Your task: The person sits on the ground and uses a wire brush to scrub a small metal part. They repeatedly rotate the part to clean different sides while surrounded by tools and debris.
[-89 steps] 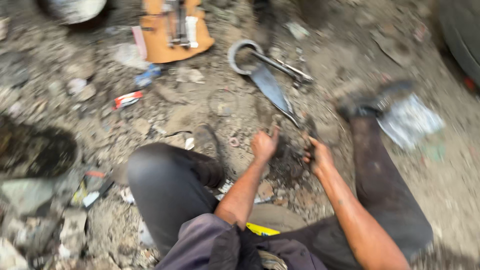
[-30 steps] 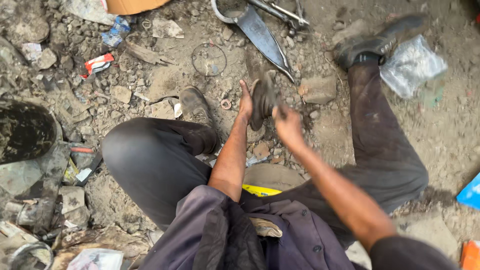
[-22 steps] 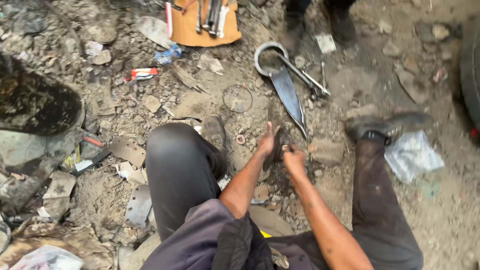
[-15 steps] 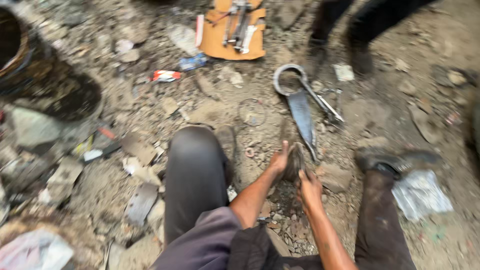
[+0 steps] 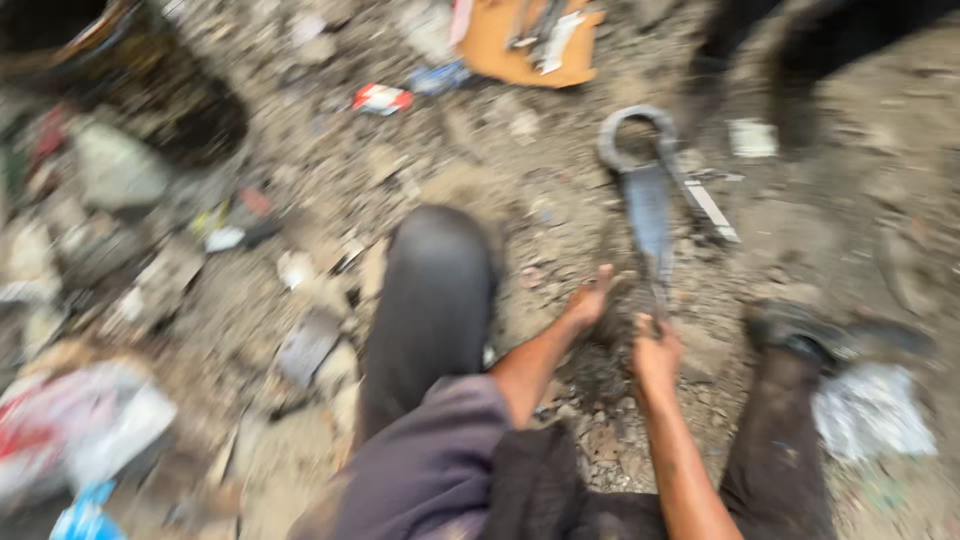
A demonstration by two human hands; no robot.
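Note:
I sit on rubble-strewn ground with my legs apart, and the whole view is blurred. My left hand (image 5: 590, 300) is pressed against a small dark part (image 5: 620, 315) on the ground between my knees; the blur hides its grip. My right hand (image 5: 655, 352) is a closed fist on the other side of that part. Just beyond both hands lies a long grey metal piece with a ring end (image 5: 645, 190), its narrow tip pointing at my right hand.
An orange board with tools (image 5: 525, 40) lies at the top. Another person's dark legs (image 5: 790, 60) stand top right. A red-and-white packet (image 5: 380, 98), a dark round container (image 5: 170, 110), a crumpled plastic bag (image 5: 875, 410) and scattered stones and scraps surround me.
The view has swung and blurred. A second ago both hands held the dark part up above the ground; now they are lower, at the ground near the tip of the ring-ended metal piece.

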